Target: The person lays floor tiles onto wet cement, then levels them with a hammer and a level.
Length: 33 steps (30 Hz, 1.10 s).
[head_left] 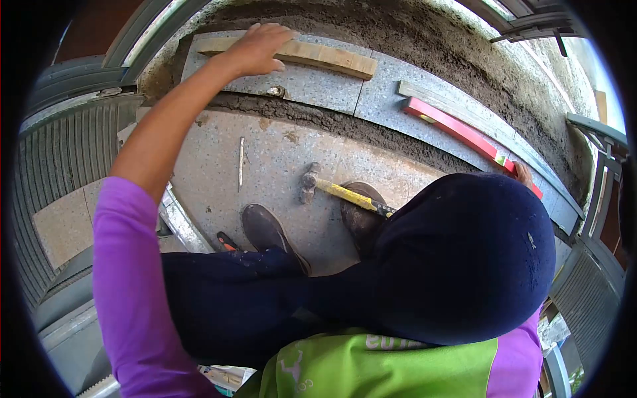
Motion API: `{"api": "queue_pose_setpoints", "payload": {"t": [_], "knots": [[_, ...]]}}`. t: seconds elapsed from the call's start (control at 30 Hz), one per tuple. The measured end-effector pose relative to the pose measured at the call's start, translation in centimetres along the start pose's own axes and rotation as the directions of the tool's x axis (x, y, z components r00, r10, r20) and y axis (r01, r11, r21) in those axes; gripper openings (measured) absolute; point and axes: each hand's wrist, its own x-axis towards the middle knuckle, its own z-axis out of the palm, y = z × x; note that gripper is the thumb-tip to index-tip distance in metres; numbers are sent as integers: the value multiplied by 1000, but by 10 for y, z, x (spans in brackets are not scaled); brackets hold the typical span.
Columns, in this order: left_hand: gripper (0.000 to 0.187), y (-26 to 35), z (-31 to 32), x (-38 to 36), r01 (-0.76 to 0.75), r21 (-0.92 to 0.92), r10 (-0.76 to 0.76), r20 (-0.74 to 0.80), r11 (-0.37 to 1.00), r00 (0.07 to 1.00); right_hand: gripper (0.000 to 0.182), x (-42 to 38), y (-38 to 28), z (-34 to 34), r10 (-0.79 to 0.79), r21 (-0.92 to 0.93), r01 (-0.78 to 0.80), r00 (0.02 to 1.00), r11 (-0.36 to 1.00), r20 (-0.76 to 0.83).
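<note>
My left hand (257,50) straddles a short wooden batten (325,58), fingers over its far side and thumb on its near side. The batten lies on a grey speckled tile (318,94). At the right, my right hand (523,174) grips the end of a red spirit level (458,132); my raised knee hides part of that hand. The level rests along the tile row beside a thin grey wood strip (441,98). Between my shoes on the lower paving lies a hammer (338,191) with a yellow handle.
Wet mortar (398,36) borders the tiles along the far side. A thin pencil-like stick (241,164) lies on the lower paving (212,152). An orange-and-black handled tool (227,241) is near my left shoe (271,229). Ribbed panels (63,162) and loose tiles (63,225) stand at the left.
</note>
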Motion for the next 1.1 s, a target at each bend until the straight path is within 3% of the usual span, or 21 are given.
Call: {"api": "queue_pose_setpoints", "payload": {"t": [0.1,0.2,0.3,0.37,0.4,0.43,0.47,0.5,0.57,0.67,0.77,0.87,0.97,1.07,1.1], "knots": [[79,1,23,9,74,-6,-74,2,997,997,37,1,5,6,123,-104,-111,985,988,118],[75,3,32,13,138,-50,-137,17,989,990,44,4,-38,-10,90,-310,-110,993,945,-78],[69,1,40,8,157,-47,-157,7,986,988,46,25,-125,-44,15,-195,-60,974,979,-227],[65,-9,45,8,143,-71,-144,0,987,990,38,28,-198,-24,123,364,-36,968,931,-220],[64,-12,46,5,138,-68,-138,-4,988,990,29,35,-236,-22,158,466,-185,983,865,97],[63,-15,46,1,132,-64,-133,-8,989,991,19,49,-257,-5,-289,522,249,957,816,-4],[62,-17,47,-4,129,-62,-130,-11,990,991,18,51,-315,-10,-262,535,191,963,823,59],[62,-18,46,-7,138,-55,-138,0,989,990,25,54,-338,14,-426,537,355,905,765,9],[63,-21,45,-16,157,-41,-156,27,987,987,42,66,-385,32,-618,551,459,775,697,136],[63,-26,52,-27,122,-66,-124,-36,990,992,39,70,-431,46,-699,472,538,654,698,289],[65,-22,49,-27,148,-37,-149,-6,988,989,43,63,-449,76,-740,479,577,607,661,291],[66,-15,45,-28,165,-64,-163,32,984,986,42,66,-451,68,-678,591,428,673,683,296],[69,-20,62,-29,153,-27,-155,-61,988,986,38,79,-442,33,-641,689,261,669,676,375],[69,-18,60,-27,178,-1,-178,-25,984,984,30,99,-441,15,-531,768,378,845,516,-59],[69,-17,60,-27,180,-4,-180,-23,984,983,28,110,-438,2,-479,709,348,878,613,-17]]}}
